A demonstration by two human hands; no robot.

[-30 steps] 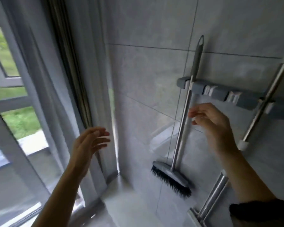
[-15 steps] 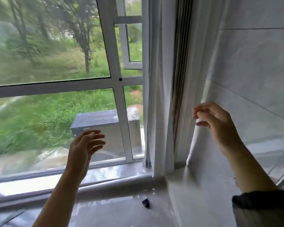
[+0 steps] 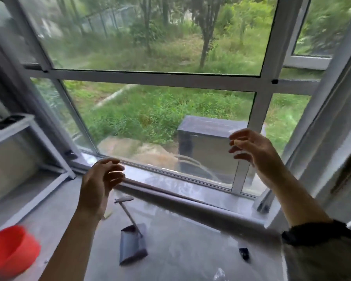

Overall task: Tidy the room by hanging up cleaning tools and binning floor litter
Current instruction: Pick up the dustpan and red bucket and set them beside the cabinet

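Note:
A grey dustpan (image 3: 132,245) with a long thin handle lies on the shiny floor below the window. A small black scrap (image 3: 244,253) lies on the floor to its right, and a clear crumpled wrapper (image 3: 219,276) shows at the bottom edge. My left hand (image 3: 101,182) hovers in the air above the dustpan with fingers loosely curled and holds nothing. My right hand (image 3: 253,151) is raised in front of the window, fingers relaxed and empty.
A red bucket (image 3: 9,251) stands at the lower left. A white shelf unit (image 3: 28,151) fills the left side. A large window (image 3: 160,78) with a low sill runs across the view, and a pale curtain (image 3: 332,122) hangs at the right.
The view has swung left from the tiled wall with its tool rack to the window and floor. The dustpan, bucket and litter have come into sight. Both hands stay raised and empty.

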